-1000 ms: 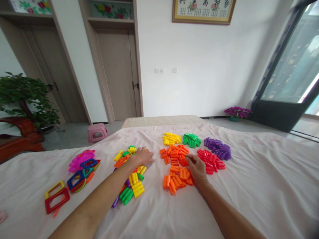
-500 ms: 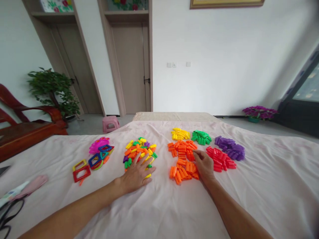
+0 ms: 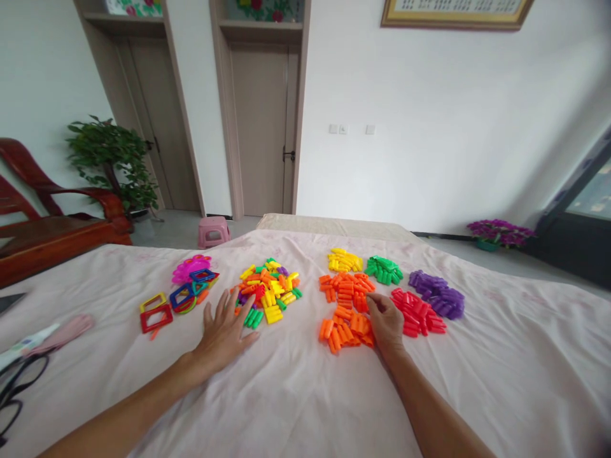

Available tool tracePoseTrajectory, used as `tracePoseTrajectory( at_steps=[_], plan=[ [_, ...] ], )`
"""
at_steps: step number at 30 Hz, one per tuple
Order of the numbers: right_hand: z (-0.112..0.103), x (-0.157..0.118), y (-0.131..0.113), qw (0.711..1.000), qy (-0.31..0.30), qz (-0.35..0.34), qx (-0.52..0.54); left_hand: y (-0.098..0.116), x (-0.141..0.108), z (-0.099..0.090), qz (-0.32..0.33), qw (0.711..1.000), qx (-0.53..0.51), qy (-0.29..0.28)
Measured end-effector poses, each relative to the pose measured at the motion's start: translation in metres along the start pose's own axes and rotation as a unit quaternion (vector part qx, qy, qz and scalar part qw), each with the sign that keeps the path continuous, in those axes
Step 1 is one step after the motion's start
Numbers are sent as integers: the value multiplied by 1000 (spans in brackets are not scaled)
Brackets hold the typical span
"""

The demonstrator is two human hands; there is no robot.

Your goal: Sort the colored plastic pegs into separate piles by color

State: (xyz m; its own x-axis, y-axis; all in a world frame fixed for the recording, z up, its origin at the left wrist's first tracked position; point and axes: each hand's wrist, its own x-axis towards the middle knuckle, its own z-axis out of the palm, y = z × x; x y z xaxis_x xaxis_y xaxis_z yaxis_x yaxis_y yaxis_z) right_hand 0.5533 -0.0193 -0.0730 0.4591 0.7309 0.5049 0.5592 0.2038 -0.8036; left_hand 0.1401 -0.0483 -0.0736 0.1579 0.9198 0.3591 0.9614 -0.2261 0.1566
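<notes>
My left hand (image 3: 224, 334) is spread open at the near left edge of a mixed pile of small plastic pieces (image 3: 273, 289) in orange, yellow, green, red and purple. My right hand (image 3: 386, 321) has its thumb and fingers pinched together at the right edge of the orange pieces (image 3: 351, 286); whatever is between the fingertips is hidden. Red pieces (image 3: 419, 313) lie just right of this hand. Behind them are purple pieces (image 3: 436, 294), green pieces (image 3: 384, 270) and yellow pieces (image 3: 344, 261), each colour in its own heap.
Coloured square frames (image 3: 156, 317) and a pink scalloped toy (image 3: 189, 268) lie on the left of the cloth-covered table (image 3: 296, 401). Black-framed glasses (image 3: 21, 388) and a pink cloth item (image 3: 71, 332) sit at the near left. A pink stool (image 3: 213, 232) stands beyond.
My left hand has drawn back leftward off the mixed pile, uncovering yellow, green and red pieces. My right hand stays pinched beside the orange pieces. The view has tilted slightly.
</notes>
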Motion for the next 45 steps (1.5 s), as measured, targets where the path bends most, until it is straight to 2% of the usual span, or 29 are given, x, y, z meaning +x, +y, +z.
tracePoseTrajectory(
  at_steps=[2, 5, 8, 10, 12, 14, 16, 19, 23, 26, 30, 32, 35, 38, 40, 45],
  plan=[
    [0, 0, -1, 1000, -3, 1, 0, -4, 0, 8, -18, 999, -40, -11],
    [-1, 0, -4, 1000, -3, 8, 2, -2, 14, 10, 18, 995, -100, 8],
    [-2, 0, -5, 1000, 8, 11, -4, -11, 30, -2, 12, 992, -104, 71],
    [-3, 1, -4, 1000, 11, 13, -12, -26, 37, -13, -33, 995, -35, 87],
    [-3, 2, -3, 1000, 6, 14, -19, -45, 41, -22, -96, 992, 80, 21],
    [-2, 2, -2, 1000, 2, 17, -24, -61, 43, -26, -133, 983, 129, -12],
    [-2, 2, -2, 999, 2, 22, -23, -71, 45, -26, -153, 977, 146, -21],
    [-2, 2, -3, 1000, 1, 29, -9, -74, 49, -23, -175, 972, 156, -26],
    [-1, 1, -2, 999, -6, 37, 2, -70, 50, -19, -191, 972, 137, -23],
    [0, 2, 2, 999, -8, 36, 0, -64, 49, -16, -179, 979, 97, -21],
    [2, 4, 8, 999, -6, 31, 11, -47, 49, -9, -127, 992, 23, -12],
    [2, 4, 8, 1000, -4, 19, 10, -38, 46, -2, -88, 995, -51, -7],
    [2, 2, 4, 999, -13, -33, -18, -24, 32, 10, -45, 985, -166, -15],
    [1, 0, 1, 993, -18, -107, -51, -10, 15, 24, -35, 989, -139, -26],
    [0, 1, 0, 989, 2, -134, -70, 1, 11, 31, -39, 994, -98, -7],
    [-2, 1, -2, 984, 50, -144, -87, 22, 34, 41, -52, 993, -92, 53]
  ],
)
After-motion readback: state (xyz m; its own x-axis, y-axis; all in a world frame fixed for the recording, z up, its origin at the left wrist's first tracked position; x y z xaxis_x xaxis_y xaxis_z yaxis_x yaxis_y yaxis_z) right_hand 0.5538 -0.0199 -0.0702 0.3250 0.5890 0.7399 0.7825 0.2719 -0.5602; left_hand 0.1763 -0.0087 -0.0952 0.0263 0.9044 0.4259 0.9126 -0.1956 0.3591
